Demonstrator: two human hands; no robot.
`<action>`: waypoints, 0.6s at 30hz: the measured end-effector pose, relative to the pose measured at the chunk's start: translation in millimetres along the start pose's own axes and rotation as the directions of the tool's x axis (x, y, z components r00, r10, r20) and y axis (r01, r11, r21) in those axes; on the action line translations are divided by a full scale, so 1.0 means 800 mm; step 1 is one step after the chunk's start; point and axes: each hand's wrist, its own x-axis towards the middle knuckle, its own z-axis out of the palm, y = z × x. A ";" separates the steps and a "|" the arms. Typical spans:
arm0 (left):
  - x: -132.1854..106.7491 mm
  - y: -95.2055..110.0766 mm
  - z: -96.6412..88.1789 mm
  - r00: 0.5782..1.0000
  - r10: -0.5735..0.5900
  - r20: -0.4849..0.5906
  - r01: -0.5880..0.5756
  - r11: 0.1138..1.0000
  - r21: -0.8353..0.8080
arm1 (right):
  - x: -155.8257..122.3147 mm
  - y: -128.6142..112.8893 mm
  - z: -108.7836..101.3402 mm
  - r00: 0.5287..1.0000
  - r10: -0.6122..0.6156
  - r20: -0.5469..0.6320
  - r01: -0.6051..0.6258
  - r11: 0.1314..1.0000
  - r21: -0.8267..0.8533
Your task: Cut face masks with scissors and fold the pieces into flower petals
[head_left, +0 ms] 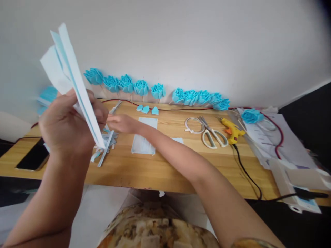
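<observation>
My left hand (69, 120) is raised near the camera at the left, its fingers closed around a folded face mask (74, 75) with light blue and white layers. The mask stands up from the fist, a stiff white edge slanting down past the knuckles. Across the table reaches my right arm; my right hand (122, 123) is closed beside a pile of cut strips (107, 143). Whatever its fingers hold, if anything, is hidden. Just behind it lies a slim grey tool (115, 106). A flat, pale blue mask (144, 137) lies partly under my right forearm.
Several blue fabric roses (141, 88) line the wall behind small cut petals (145, 109). To the right lie a wire coil (193, 125), scissors (212, 133), a yellow glue gun (232, 131) with its cord and papers (289, 134). A phone (33, 155) lies left.
</observation>
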 end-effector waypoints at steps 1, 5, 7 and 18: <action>0.003 -0.002 -0.002 0.999 -0.028 -0.020 0.028 1.000 -0.004 | -0.008 -0.004 -0.013 1.000 -0.008 0.007 0.008 1.000 0.027; 0.015 -0.026 -0.004 0.997 -0.052 -0.051 0.051 0.998 -0.023 | -0.061 -0.017 -0.063 0.996 0.089 -0.006 -0.082 0.947 0.310; 0.017 -0.048 -0.002 0.994 -0.093 0.049 0.091 0.995 0.033 | -0.090 -0.021 -0.076 0.992 0.127 -0.017 -0.106 0.887 0.450; -0.027 -0.127 0.050 0.920 -0.037 0.390 -0.135 0.906 0.402 | -0.203 -0.019 -0.082 0.841 0.239 -0.486 -0.123 0.958 0.259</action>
